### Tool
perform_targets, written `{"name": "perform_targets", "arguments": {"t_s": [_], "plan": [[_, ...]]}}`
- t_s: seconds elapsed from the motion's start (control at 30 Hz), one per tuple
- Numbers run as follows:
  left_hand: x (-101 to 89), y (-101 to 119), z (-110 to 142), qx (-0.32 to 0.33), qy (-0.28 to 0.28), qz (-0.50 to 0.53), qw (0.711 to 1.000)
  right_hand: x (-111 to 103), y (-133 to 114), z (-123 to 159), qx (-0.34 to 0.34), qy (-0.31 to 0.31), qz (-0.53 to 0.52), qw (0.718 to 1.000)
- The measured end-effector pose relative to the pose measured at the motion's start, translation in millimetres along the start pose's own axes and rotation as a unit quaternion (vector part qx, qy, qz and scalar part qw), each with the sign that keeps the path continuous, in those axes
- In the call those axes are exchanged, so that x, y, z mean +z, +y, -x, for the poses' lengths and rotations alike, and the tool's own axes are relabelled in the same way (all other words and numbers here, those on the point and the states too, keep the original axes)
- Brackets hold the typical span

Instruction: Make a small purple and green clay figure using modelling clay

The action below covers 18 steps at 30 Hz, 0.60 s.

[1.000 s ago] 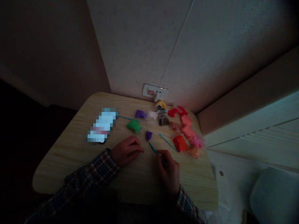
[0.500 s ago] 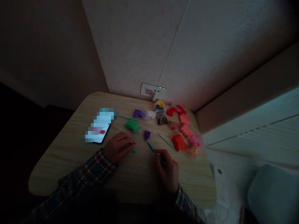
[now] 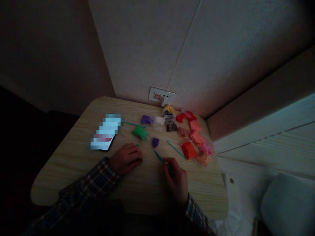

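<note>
My right hand [image 3: 176,180] is closed around a teal clay modelling tool [image 3: 159,156], whose flat blade points up and left. Just beyond the blade tip is a small purple cluster of clay balls [image 3: 156,142], shaped like a bunch of grapes. My left hand [image 3: 126,159] rests on the wooden table [image 3: 145,196], fingers curled down and together. Whatever lies under those fingertips is hidden. Beside its knuckles sits a tiny green bit of clay [image 3: 138,145]. A bag of green clay [image 3: 140,132] lies a little farther back.
A phone [image 3: 105,134] with a lit screen lies at the left. Two more teal tools [image 3: 176,149] rest on the table. Bags of red clay [image 3: 189,150], purple clay [image 3: 147,119] and several other colours line the back and right. A wall socket [image 3: 162,95] is behind.
My left hand has shifted slightly down and curled its fingers over the spot where a green bit lay. A green bit now shows above the knuckles. My right hand has barely moved.
</note>
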<state>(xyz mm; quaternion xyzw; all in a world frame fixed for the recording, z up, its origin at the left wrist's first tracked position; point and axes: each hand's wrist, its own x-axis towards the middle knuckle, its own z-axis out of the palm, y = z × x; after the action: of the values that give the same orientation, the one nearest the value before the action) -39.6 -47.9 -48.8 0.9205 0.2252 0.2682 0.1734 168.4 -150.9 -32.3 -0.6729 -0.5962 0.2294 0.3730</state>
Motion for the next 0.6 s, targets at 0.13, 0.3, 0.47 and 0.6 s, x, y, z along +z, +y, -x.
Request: {"name": "perform_targets", "arguments": {"t_s": [0.13, 0.3, 0.47, 0.6], "plan": [[2.9, 5.6, -5.8, 0.031, 0.05, -0.072, 0.996, -0.5, -0.5, -0.5, -0.002, 0.003, 0.007, 1.0], [8.9, 15.3, -15.4, 0.051, 0.059, -0.158, 0.984, 0.1, -0.5, -0.6, 0.0, -0.001, 0.014, 1.0], [10.9, 17.9, -11.7, 0.054, 0.043, -0.107, 0.992, -0.3, -0.5, -0.2, 0.0, -0.002, 0.013, 1.0], [9.0, 15.4, -2.2, 0.037, 0.044, -0.049, 0.997, -1.1, -1.2, -0.7, -0.005, -0.005, 0.011, 1.0]]}}
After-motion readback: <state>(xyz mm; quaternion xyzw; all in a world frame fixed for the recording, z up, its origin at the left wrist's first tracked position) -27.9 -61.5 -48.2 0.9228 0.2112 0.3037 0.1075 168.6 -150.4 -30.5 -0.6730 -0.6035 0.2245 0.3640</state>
